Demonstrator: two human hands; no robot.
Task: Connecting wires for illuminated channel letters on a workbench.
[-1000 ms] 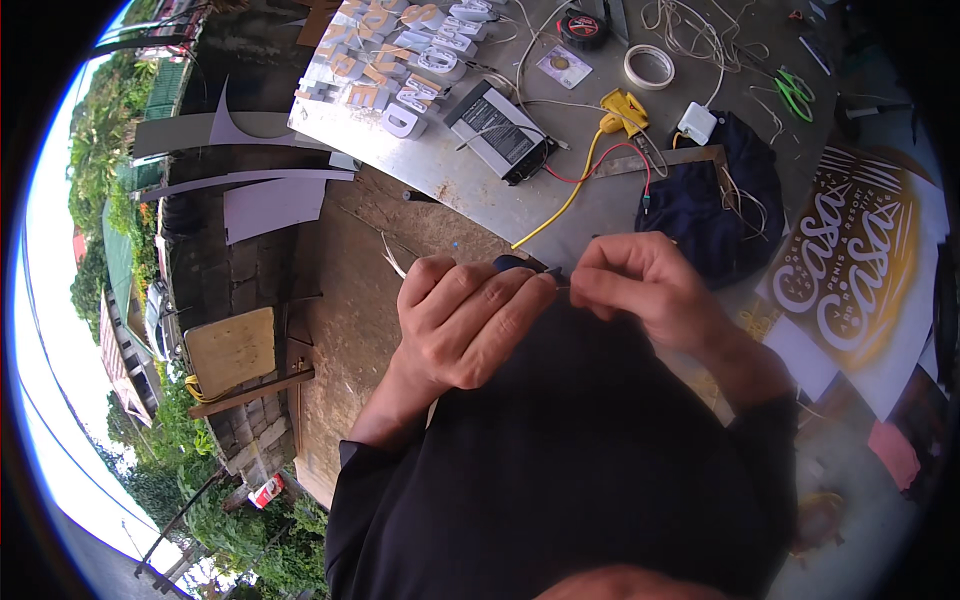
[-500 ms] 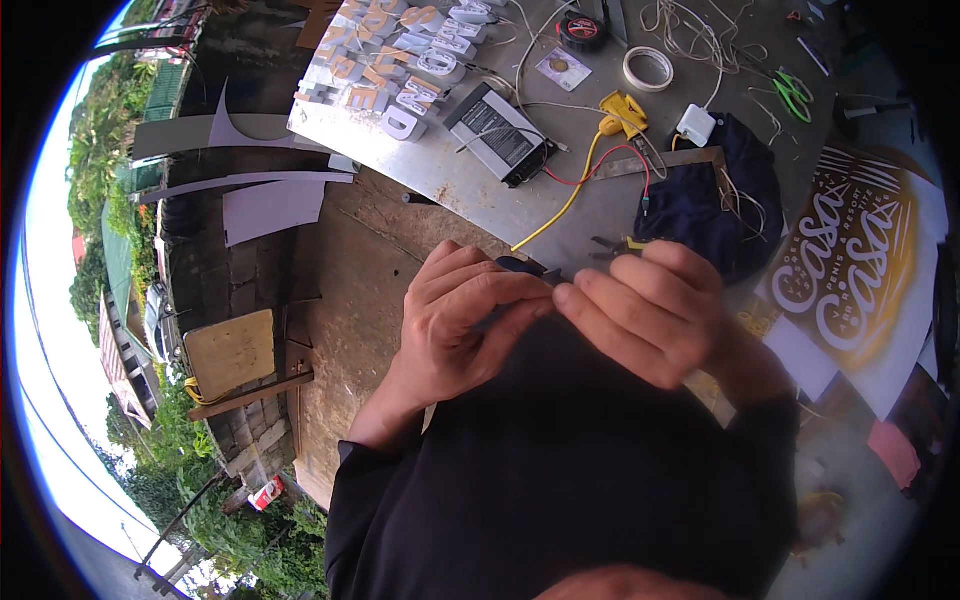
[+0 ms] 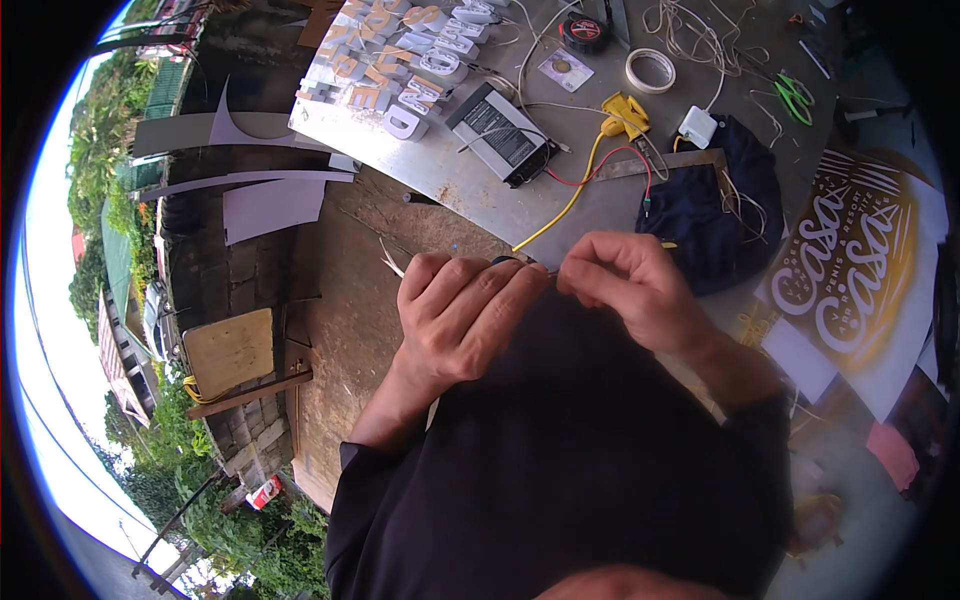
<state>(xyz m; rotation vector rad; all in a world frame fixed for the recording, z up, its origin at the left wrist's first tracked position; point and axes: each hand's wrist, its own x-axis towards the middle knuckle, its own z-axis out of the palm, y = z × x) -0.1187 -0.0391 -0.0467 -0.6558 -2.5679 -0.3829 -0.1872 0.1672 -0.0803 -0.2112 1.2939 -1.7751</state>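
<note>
In front of my chest, my left hand (image 3: pixel 465 310) is closed with the knuckles up. Two thin pale wire ends (image 3: pixel 391 260) stick out past its knuckles on the left. My right hand (image 3: pixel 632 290) pinches thumb and forefinger together beside the left fingertips. Whatever lies in that pinch is too small to make out. Just beyond the right hand a small yellow piece (image 3: pixel 669 245) shows at the edge of a dark blue cloth (image 3: pixel 740 225).
On the metal table are a power supply (image 3: pixel 500 135), a yellow clamp with cable (image 3: pixel 625 115), a white adapter (image 3: pixel 697 126), a tape roll (image 3: pixel 650 72), a tape measure (image 3: pixel 584 33), green-handled scissors (image 3: pixel 793 98), a metal square (image 3: pixel 650 166) and several cut-out letters (image 3: pixel 405 122). Printed sheets (image 3: pixel 850 270) lie right.
My left hand has turned knuckles-up, and pale wire ends now show beside it. My right hand has shifted slightly and opened its outer fingers. The dark plier-like tool beyond it is now hidden.
</note>
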